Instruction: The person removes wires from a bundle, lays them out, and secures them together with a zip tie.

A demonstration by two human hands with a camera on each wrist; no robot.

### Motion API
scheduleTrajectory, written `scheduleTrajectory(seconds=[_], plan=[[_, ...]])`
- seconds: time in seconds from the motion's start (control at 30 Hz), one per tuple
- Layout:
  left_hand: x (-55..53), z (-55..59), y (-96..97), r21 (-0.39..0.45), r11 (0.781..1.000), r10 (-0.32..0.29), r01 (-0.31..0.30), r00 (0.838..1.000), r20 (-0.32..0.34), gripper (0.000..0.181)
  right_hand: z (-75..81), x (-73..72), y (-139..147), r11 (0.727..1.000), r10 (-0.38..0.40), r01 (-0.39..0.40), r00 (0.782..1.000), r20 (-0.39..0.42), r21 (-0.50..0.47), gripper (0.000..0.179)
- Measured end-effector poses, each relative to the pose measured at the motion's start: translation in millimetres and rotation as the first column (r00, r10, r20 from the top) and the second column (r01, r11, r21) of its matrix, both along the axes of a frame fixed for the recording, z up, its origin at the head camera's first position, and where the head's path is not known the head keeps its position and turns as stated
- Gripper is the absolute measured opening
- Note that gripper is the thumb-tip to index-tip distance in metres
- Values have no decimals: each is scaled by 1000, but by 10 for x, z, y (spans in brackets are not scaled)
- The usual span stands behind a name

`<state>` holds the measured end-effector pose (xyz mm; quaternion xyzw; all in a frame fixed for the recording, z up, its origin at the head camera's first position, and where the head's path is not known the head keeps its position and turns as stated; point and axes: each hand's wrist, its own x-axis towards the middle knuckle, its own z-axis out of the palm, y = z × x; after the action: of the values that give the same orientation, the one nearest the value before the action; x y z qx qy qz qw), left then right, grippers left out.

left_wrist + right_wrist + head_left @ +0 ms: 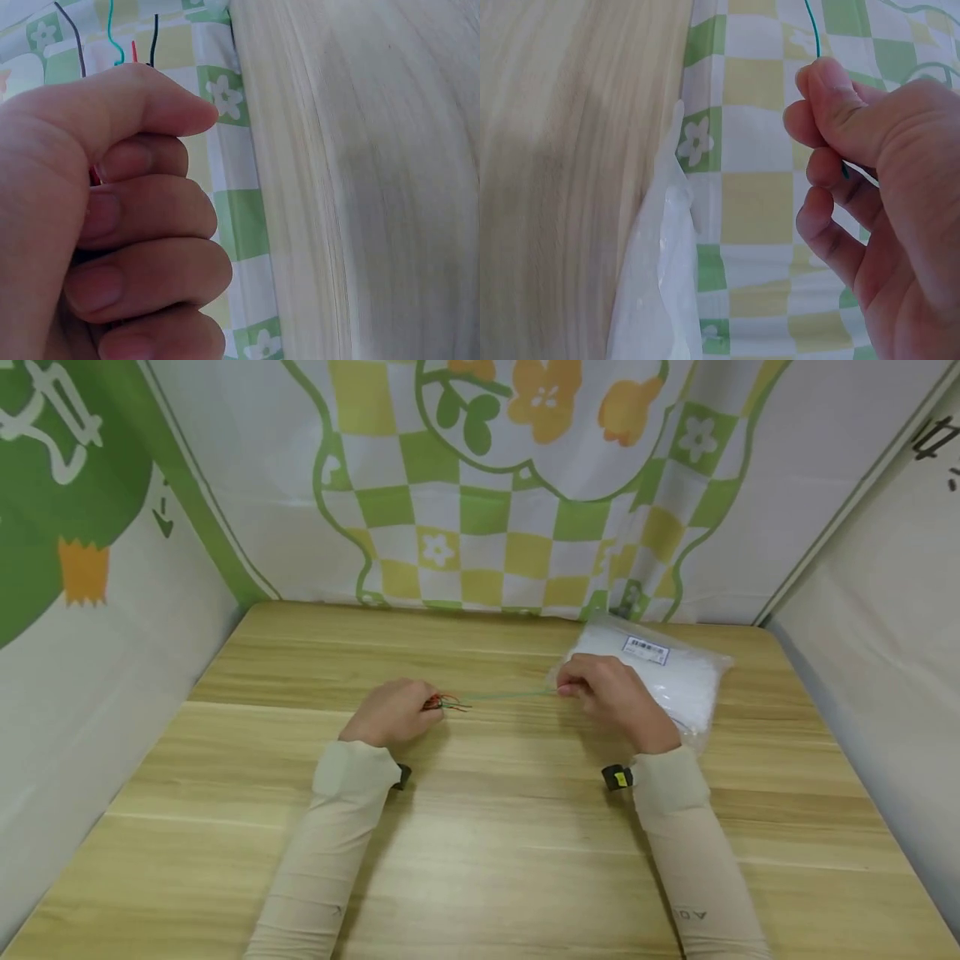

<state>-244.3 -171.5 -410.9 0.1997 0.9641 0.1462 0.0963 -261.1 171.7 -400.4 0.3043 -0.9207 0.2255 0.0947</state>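
- Hub of the clock: middle of the wooden table (pixel 487 827); twelve o'clock faces the checked curtain (pixel 442 518).
- Left hand (pixel 393 710), ten o'clock: fingers curled into a fist, pressed together, thumb laid over the top. They grip a wire bundle (pixel 452 702), its loose ends poking out toward three o'clock.
- Right hand (pixel 617 695), two o'clock: thumb and forefinger pinch a green wire (pixel 506 695); the remaining fingers bend loosely, with gaps between some of them.
- Green wire: runs just below twelve, spanning both hands, nearly straight. From where I stand it looks lightly stretched.
- Done, as I judge it: one strand is singled out and drawn clear of the others along most of its visible length.
- Left, as I judge it: its far end appears to sit in the fist; I cannot tell whether it is knotted there. A red strand (pixel 135 52) and a dark strand (pixel 155 41) also stick up from the fist, not separated.
- Plastic bag (pixel 693 689) with white contents, two o'clock, partly behind the right hand; contact between them cannot be told.
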Motion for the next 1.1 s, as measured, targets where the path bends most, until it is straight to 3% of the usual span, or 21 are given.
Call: scheduleTrajectory(seconds=[0.4,0.6,0.83,1.1], plan=[[-17,-21,-122,39,999,-6,5,1000,21,38,-13,-39,254,996,-82,79,994,73,36,8],[30,-91,-273,-14,1000,26,-25,999,21,41,-48,-20,324,992,-110,103,988,111,69,10],[21,-108,-167,-4,1000,-10,10,1000,-6,40,-19,1,338,990,-131,126,987,95,64,9],[-34,-90,-61,33,999,-33,33,999,-19,36,65,9,274,996,-89,88,991,104,14,8]])
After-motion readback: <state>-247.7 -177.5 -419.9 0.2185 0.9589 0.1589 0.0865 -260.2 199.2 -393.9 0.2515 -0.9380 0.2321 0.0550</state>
